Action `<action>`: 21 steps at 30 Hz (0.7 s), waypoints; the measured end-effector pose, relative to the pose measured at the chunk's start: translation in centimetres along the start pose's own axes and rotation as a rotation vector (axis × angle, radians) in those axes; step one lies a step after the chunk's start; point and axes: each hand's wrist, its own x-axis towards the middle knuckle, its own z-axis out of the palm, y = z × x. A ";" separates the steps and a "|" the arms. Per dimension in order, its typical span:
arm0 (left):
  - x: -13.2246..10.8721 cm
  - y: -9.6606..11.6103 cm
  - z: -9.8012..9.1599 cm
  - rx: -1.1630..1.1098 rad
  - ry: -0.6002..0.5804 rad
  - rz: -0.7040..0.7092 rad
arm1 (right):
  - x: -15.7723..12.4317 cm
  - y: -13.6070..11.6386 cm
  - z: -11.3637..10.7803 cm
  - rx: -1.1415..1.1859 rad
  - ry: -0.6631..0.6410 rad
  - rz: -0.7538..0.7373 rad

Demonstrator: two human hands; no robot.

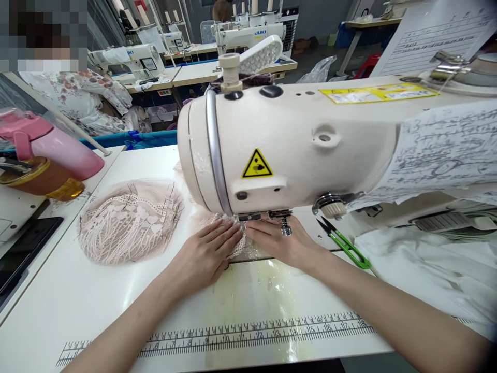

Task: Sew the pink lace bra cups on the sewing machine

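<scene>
My left hand (209,249) lies flat with its fingers stretched out on a piece of pale pink lace fabric (205,219) under the sewing machine head (295,140). From the other side, my right hand (285,241) reaches in with extended fingers beside the needle area, its fingertips on or close to the lace. Parts of the right fingers are hidden behind the presser hardware (286,225). The needle itself does not show clearly. Left of my left hand, a rounded pile of pale pink lace pieces (130,223) with loose dark threads rests on the white table (166,295).
Green-handled thread snips (345,243) lie right of my right hand, near white cloth (430,264). A ruler strip (233,339) runs along the front edge. At left are a pink bottle (62,150), an amber cup (46,178) and a phone (27,254). A person (77,98) sits beyond.
</scene>
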 end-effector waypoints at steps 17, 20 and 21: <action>0.3 -0.2 0.2 0.118 0.034 0.001 | 0.9 -1.3 0.8 0.058 0.108 -0.175; 0.4 0.1 0.3 0.147 0.046 -0.010 | 1.0 -1.3 0.7 0.020 0.099 -0.176; 0.5 0.2 0.4 0.155 0.051 -0.018 | 1.0 -1.3 0.6 0.005 0.101 -0.177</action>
